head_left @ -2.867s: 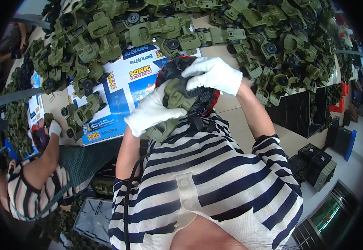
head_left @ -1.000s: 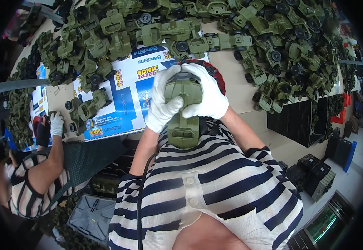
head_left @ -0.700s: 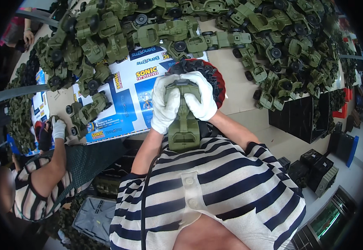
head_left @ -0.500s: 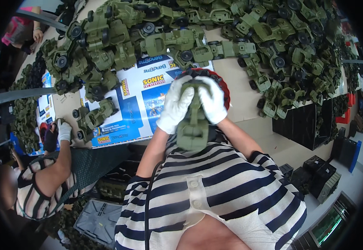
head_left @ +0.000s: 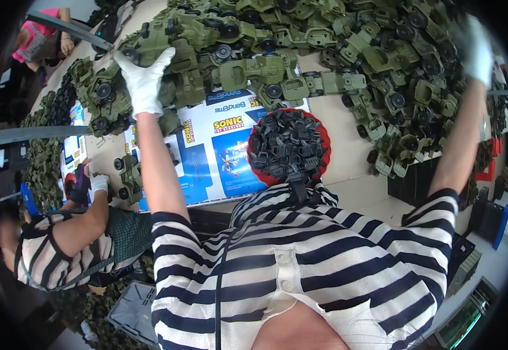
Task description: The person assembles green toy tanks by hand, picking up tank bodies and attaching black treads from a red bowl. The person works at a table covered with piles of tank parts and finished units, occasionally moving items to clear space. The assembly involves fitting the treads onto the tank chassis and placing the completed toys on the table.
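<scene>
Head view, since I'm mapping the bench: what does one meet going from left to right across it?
Co-worker's gloved hand → left hand on the green toy vehicles → blue printed carton → red bowl of black parts → right hand on the green pile.

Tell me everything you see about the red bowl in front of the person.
The red bowl is round, looks like plastic, and stands upright on the table's near edge, just beyond the person's striped chest. It is heaped above its rim with small black parts, so only the rim shows. Its left side rests on a blue and white printed sheet. Neither hand touches it.
</scene>
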Action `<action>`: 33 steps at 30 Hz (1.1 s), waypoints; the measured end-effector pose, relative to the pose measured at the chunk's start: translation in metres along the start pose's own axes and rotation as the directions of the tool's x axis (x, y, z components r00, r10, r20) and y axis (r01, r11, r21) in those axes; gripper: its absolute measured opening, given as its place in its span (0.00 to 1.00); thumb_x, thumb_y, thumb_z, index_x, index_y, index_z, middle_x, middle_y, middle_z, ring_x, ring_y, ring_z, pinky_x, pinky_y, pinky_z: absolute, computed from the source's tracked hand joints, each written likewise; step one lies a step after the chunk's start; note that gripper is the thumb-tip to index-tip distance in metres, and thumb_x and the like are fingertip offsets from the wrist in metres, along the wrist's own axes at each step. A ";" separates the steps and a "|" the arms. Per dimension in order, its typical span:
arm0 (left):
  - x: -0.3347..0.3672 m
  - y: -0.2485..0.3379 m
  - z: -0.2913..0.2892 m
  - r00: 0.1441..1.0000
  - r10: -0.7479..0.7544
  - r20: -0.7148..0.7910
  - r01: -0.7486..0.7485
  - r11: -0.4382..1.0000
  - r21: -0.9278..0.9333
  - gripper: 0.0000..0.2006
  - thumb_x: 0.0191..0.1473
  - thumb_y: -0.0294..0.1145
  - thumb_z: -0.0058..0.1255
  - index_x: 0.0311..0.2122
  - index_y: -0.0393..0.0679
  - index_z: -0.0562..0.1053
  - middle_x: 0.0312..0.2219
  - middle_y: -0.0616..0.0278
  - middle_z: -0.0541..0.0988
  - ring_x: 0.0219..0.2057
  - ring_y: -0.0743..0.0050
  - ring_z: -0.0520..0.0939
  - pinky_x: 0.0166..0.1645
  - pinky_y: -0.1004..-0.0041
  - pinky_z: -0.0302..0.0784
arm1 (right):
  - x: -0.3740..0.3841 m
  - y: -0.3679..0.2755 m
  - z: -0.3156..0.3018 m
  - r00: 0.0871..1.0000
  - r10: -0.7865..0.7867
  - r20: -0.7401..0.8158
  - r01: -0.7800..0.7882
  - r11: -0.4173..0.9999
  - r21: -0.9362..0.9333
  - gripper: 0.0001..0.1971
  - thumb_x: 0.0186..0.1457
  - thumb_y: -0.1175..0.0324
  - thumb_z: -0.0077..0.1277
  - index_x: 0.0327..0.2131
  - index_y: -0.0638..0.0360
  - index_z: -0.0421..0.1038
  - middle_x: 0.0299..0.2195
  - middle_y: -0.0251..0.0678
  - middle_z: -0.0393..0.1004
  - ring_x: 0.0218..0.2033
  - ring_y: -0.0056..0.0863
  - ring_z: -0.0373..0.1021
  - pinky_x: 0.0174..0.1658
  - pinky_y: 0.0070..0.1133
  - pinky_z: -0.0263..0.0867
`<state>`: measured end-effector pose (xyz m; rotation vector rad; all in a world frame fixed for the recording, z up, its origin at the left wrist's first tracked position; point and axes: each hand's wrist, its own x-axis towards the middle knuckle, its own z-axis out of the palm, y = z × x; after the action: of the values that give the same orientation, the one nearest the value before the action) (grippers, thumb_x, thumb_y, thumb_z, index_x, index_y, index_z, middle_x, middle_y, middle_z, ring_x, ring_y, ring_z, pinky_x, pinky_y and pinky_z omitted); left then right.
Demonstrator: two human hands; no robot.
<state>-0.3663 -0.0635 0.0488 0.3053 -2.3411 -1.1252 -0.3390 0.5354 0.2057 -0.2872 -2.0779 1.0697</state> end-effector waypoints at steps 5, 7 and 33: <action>0.000 -0.004 0.011 0.984 0.166 0.062 -0.152 0.972 -0.180 0.45 0.30 0.37 0.77 0.54 0.27 0.65 0.51 0.46 0.72 0.49 0.62 0.74 0.55 0.67 0.70 | -0.211 0.070 0.085 0.610 -0.259 0.749 0.496 0.862 -0.105 0.15 0.59 0.57 0.51 0.46 0.52 0.75 0.47 0.40 0.76 0.48 0.36 0.72 0.53 0.28 0.67; -0.031 0.013 0.011 0.988 0.155 -0.007 -0.152 0.956 -0.252 0.43 0.34 0.30 0.74 0.55 0.30 0.62 0.46 0.53 0.72 0.44 0.69 0.76 0.48 0.70 0.76 | -0.273 0.076 0.096 0.498 0.242 0.833 0.008 0.959 -0.284 0.26 0.53 0.49 0.57 0.48 0.59 0.74 0.44 0.47 0.76 0.46 0.41 0.72 0.53 0.28 0.68; -0.193 -0.124 -0.013 0.533 -0.344 0.773 0.263 0.936 0.236 0.61 0.33 0.46 0.74 0.66 0.32 0.47 0.49 0.42 0.76 0.50 0.59 0.78 0.55 0.72 0.71 | -0.368 0.097 0.110 0.454 0.455 0.766 -0.696 0.718 -0.014 0.19 0.63 0.59 0.46 0.50 0.64 0.69 0.30 0.37 0.75 0.30 0.26 0.70 0.39 0.23 0.67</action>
<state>-0.1999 -0.0702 -0.1094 0.2731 -3.2571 -1.5680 -0.1811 0.3447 -0.1032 -0.5135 -2.5044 2.2340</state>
